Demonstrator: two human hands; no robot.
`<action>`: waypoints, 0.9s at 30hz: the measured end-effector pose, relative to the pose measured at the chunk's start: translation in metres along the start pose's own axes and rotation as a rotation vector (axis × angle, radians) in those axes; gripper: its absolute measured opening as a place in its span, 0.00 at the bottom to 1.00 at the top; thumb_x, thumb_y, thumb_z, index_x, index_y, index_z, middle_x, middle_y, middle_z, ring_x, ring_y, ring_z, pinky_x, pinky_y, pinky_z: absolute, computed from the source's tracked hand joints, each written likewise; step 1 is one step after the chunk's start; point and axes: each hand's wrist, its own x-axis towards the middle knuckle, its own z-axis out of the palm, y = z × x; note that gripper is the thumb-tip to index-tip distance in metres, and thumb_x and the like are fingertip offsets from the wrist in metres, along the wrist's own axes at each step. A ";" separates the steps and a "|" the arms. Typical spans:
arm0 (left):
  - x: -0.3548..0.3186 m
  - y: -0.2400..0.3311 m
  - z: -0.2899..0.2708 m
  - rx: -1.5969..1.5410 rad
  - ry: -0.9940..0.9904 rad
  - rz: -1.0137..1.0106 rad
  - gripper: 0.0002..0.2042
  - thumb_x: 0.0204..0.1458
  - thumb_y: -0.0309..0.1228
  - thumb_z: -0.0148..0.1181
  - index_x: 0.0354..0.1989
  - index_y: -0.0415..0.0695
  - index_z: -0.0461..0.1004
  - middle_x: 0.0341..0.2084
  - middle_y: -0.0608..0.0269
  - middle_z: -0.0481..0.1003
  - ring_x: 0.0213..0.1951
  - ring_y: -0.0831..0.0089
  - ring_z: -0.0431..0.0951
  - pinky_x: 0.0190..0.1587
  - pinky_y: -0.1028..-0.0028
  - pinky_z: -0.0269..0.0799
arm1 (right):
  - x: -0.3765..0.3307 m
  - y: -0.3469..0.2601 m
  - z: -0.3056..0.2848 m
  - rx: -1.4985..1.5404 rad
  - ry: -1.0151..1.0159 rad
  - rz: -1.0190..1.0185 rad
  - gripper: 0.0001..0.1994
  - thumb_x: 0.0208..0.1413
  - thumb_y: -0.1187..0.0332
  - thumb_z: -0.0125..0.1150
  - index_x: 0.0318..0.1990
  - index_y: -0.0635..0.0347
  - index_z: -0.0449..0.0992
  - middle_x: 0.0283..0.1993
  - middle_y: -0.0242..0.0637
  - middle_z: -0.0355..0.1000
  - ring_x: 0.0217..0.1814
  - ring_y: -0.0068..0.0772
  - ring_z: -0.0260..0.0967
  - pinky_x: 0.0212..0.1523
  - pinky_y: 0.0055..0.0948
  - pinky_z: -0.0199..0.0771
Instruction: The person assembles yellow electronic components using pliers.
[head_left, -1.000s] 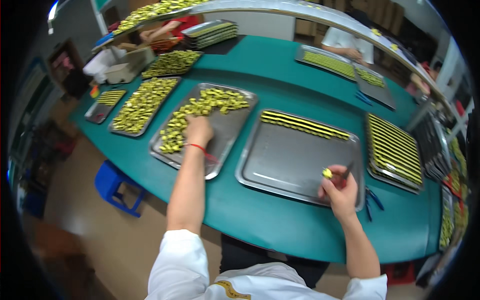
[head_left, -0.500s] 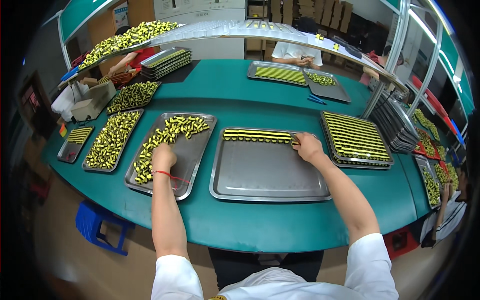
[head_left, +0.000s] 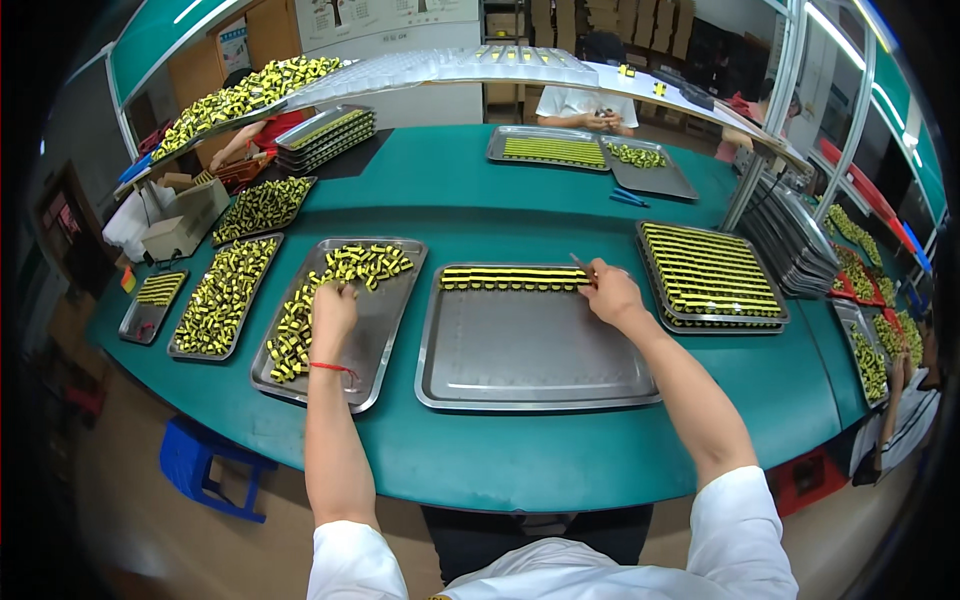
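Observation:
Over the tray of loose parts, my left hand has its fingers bunched together at the edge of the heap of small yellow-and-black blocks. Whatever lies between those fingertips is hidden. My right hand is closed on a slim, dark, pointed tool, perhaps tweezers. It sits at the right end of a row of blocks lined up along the far side of a metal tray. Below that row the tray's bare grey bottom shows.
Right of the tray stand stacked trays filled with block rows. More loose blocks fill trays at the left. A shelf crosses above the green table. Blue pliers lie farther back. Other people work across the table and at right.
My left hand has shifted a little up and right at the heap. My right hand has lifted slightly, and the tool's tip now shows above the row. The whole view has tilted slightly.

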 end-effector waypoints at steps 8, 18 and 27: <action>-0.105 0.150 0.037 -1.557 -0.863 -0.381 0.16 0.68 0.42 0.44 0.47 0.41 0.71 0.28 0.65 0.72 0.24 0.78 0.65 0.25 0.75 0.61 | -0.115 -0.056 -0.040 1.602 -0.543 0.141 0.21 0.49 0.81 0.53 0.53 0.60 0.63 0.36 0.42 0.73 0.26 0.30 0.70 0.18 0.18 0.57; -0.160 0.173 0.042 -1.084 -0.889 -0.085 0.18 0.60 0.28 0.60 0.57 0.38 0.71 0.34 0.69 0.71 0.32 0.85 0.67 0.31 0.82 0.63 | -0.152 -0.054 -0.029 1.918 -1.057 0.228 0.19 0.41 0.84 0.45 0.45 0.63 0.63 0.33 0.49 0.69 0.29 0.43 0.73 0.18 0.24 0.61; -0.168 0.172 0.050 -0.870 -0.461 0.561 0.21 0.48 0.14 0.62 0.53 0.36 0.73 0.38 0.57 0.73 0.32 0.76 0.73 0.32 0.79 0.69 | -0.157 -0.062 -0.033 1.953 -1.289 0.200 0.19 0.38 0.84 0.41 0.42 0.68 0.62 0.41 0.57 0.69 0.43 0.59 0.75 0.31 0.43 0.84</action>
